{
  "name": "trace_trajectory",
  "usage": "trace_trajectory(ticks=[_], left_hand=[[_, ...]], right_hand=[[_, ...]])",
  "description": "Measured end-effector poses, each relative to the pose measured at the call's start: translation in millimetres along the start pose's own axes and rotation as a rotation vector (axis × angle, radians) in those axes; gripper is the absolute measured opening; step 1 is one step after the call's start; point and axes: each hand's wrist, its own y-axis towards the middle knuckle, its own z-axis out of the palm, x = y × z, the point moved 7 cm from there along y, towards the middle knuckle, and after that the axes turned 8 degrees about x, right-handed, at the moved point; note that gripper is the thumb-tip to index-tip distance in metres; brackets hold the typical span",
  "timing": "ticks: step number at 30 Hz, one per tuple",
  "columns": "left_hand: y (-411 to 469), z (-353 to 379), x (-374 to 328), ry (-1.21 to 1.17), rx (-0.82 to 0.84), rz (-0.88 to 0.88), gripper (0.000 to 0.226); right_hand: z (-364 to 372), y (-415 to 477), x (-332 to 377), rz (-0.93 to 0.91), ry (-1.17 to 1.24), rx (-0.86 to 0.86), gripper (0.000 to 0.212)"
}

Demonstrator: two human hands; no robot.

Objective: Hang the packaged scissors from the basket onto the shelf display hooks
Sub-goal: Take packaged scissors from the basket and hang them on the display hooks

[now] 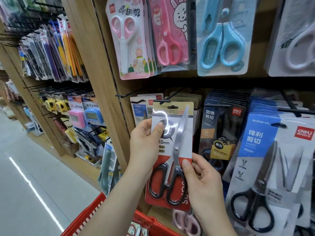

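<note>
A packaged pair of black-handled scissors [172, 150] on a gold, white and red card is held upright in front of the lower shelf row. My left hand [144, 142] pinches the card's left edge, thumb on its front. At the lower right edge my right hand [202, 181] grips the card, thumb beside the handles. The card's hang hole sits at the tip of a black display hook [162, 101], in front of a stack of matching packs. The red basket [95, 217] is below, between my forearms, with more packages inside it.
Blue deli scissors packs [265, 167] hang to the right, dark packs [221, 133] beside the held card. Pink and blue children's scissors [223, 40] hang on the upper row. A wooden shelf upright [105, 99] stands left, with an aisle floor beyond.
</note>
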Motion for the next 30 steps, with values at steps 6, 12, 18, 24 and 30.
trace_trajectory(ticks=[6, 12, 18, 24, 30], left_hand=[[3, 0, 6, -0.007, 0.001, -0.036, 0.012], [10, -3, 12, -0.010, -0.015, -0.091, 0.013], [29, 8, 22, 0.079, -0.010, -0.130, 0.009], [60, 28, 22, 0.385, -0.066, 0.040, 0.026], [67, 25, 17, 0.698, -0.167, 0.192, 0.041]], right_hand=[[-1, 3, 3, -0.023, -0.012, -0.006, 0.022], [2, 5, 10, -0.060, -0.078, 0.010, 0.023], [-1, 8, -3, 0.031, -0.215, -0.074, 0.024], [1, 8, -10, 0.132, -0.446, 0.046, 0.070], [-3, 16, -27, 0.221, -0.368, 0.147, 0.066]])
